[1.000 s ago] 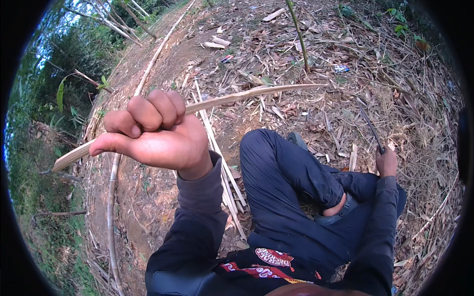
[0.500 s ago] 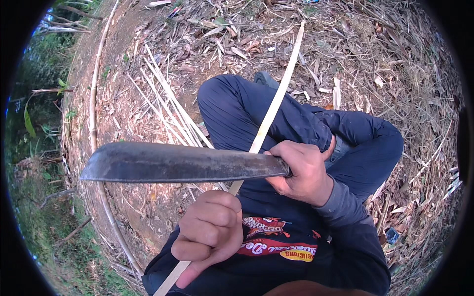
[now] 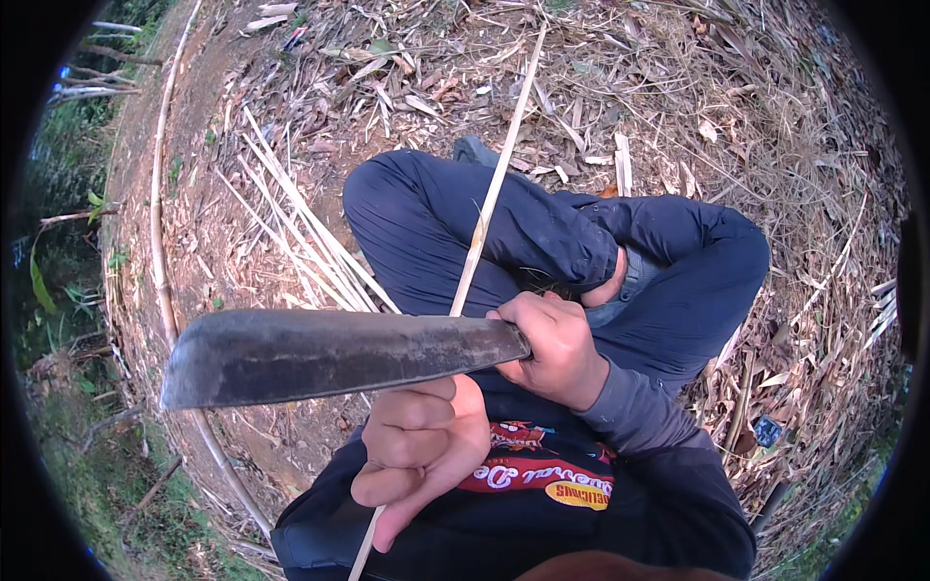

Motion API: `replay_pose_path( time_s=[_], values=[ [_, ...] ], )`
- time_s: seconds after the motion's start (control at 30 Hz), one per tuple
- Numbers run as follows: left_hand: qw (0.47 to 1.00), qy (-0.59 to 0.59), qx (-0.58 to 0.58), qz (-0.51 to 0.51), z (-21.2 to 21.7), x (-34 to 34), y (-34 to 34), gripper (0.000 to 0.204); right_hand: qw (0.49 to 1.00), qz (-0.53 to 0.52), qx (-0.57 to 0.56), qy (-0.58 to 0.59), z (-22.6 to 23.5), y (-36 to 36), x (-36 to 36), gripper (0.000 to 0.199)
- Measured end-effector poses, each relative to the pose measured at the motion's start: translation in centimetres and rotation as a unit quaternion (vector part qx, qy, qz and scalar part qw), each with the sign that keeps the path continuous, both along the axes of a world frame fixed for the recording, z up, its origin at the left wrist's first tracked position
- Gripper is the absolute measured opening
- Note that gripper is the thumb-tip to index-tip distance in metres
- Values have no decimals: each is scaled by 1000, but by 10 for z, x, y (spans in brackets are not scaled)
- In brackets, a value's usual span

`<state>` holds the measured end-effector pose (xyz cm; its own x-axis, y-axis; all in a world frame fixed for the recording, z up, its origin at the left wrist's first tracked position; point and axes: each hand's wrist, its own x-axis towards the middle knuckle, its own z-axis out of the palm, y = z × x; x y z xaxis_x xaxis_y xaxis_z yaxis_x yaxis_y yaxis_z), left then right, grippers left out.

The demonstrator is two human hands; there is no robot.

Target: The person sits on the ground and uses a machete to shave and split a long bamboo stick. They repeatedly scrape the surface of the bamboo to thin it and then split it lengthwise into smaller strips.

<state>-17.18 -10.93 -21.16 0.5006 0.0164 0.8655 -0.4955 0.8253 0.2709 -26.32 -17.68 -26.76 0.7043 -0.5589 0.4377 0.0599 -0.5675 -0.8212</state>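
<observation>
My right hand [image 3: 554,351] grips the handle of a big dark machete [image 3: 329,356], whose blade points left across my lap. My left hand [image 3: 423,445] is closed around a long thin bamboo strip [image 3: 491,200] just under the blade. The strip runs from below my left hand up over my crossed legs in dark blue trousers [image 3: 542,232] to the far ground. The blade lies across the strip between my two hands.
Several split bamboo strips [image 3: 291,223] lie on the ground left of my knee. A long thin pole [image 3: 160,223] curves along the bare earth edge. Dry leaves and bamboo litter [image 3: 736,107] cover the ground around me. Green brush [image 3: 68,242] drops off left.
A second ago my left hand held the strip raised and sideways while my right hand rested by my knee. The strip now points away, and the machete is across it.
</observation>
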Motion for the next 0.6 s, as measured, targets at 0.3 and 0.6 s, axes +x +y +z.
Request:
replay_pose_path(
  time_s=[0.3, 0.6],
  values=[
    [999, 12, 34, -15, -7, 13, -5, 61, 995, -64, -31, 67, -7, -21, 5, 29],
    [999, 34, 5, 16, -9, 20, -11, 63, 990, -77, -86, 81, 4, -26, 11, 31]
  ],
)
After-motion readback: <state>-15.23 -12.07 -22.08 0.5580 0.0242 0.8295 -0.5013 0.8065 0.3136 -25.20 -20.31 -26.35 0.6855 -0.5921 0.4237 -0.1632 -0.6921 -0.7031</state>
